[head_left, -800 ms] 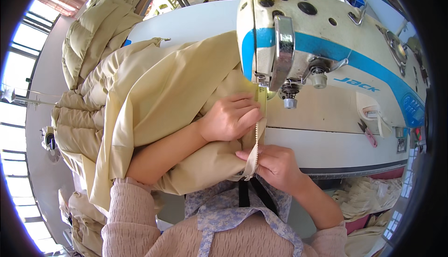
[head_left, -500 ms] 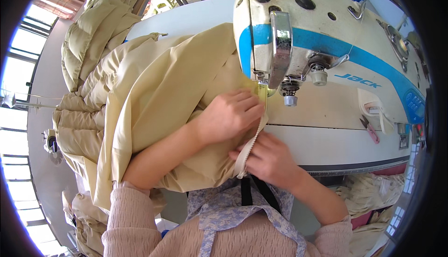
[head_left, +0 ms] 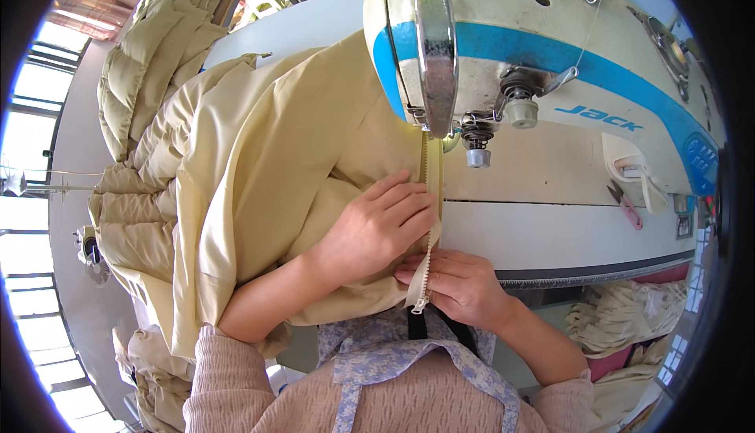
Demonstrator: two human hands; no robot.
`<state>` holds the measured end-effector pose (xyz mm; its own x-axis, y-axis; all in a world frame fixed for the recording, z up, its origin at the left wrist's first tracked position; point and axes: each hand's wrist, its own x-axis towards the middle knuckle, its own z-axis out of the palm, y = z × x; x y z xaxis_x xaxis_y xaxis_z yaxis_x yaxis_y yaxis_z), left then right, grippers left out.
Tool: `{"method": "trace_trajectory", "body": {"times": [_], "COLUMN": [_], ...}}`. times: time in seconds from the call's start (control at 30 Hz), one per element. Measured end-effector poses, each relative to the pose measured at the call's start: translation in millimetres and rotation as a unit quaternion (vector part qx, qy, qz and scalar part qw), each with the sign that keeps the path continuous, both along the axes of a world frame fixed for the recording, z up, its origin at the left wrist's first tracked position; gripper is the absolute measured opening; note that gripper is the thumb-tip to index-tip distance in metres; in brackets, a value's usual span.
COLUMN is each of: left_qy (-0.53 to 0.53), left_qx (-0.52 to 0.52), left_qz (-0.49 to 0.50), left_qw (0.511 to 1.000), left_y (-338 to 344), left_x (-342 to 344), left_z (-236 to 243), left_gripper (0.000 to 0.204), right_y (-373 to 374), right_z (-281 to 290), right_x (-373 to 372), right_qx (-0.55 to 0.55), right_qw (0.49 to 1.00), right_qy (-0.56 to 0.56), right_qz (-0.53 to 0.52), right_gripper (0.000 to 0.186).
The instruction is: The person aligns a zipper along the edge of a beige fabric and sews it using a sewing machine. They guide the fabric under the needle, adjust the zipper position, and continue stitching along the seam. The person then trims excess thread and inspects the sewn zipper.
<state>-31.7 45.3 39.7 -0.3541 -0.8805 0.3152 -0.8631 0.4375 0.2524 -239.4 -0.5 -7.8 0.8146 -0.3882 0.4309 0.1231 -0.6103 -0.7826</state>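
A cream toothed zipper with a metal slider (head_left: 432, 236) runs along the right edge of a smooth beige fabric garment (head_left: 259, 142), its far end hidden under a white, blue-striped metal sewing machine (head_left: 511, 44). The left hand (head_left: 385, 224) rests on the garment beside the zipper, fingers loosely bent, gripping nothing visible. The right hand's (head_left: 460, 287) fingers curl behind the zipper's near end; whether they pinch it cannot be told. The garment's bulk covers the white surface (head_left: 535, 236) leftward, against quilted khaki fabric (head_left: 149, 79). Pink-handled metal snips (head_left: 627, 206) lie well apart, rightward.
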Motion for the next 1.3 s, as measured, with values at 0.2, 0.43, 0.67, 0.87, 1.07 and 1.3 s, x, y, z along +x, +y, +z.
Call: {"method": "trace_trajectory", "body": {"times": [0.2,0.43,0.67,0.87,1.07,1.3], "left_qy": [0.001,0.007,-0.015,-0.027,-0.009,0.137], "left_qx": [-0.002,0.002,-0.018,-0.029,-0.022,-0.07], "left_qz": [0.002,-0.003,0.002,0.01,0.013,0.226], "left_qw": [1.0,1.0,1.0,0.999,1.0,0.962], "left_y": [-1.2,-3.5,-16.5,-39.3,-53.4,58.3], "left_x": [-0.5,1.1,12.3,28.0,40.1,31.3], "left_z": [-2.2,-6.0,-13.8,-14.2,-24.3,36.5], "left_gripper": [0.038,0.033,0.027,0.03,0.026,0.025], "right_y": [-0.9,-2.7,-18.7,-38.3,-50.9,-16.3], "right_z": [2.1,6.8,13.8,14.2,10.6,7.7], "right_x": [0.4,2.4,15.8,31.5,42.7,45.3], "right_qx": [0.0,0.004,0.034,0.07,0.052,-0.096], "right_qw": [1.0,1.0,0.999,0.997,0.997,0.983], "right_qy": [0.007,0.014,0.023,0.029,0.039,0.111], "right_qz": [0.006,0.012,0.009,0.002,-0.04,-0.11], "right_gripper": [0.036,0.032,0.033,0.031,0.03,0.062]}}
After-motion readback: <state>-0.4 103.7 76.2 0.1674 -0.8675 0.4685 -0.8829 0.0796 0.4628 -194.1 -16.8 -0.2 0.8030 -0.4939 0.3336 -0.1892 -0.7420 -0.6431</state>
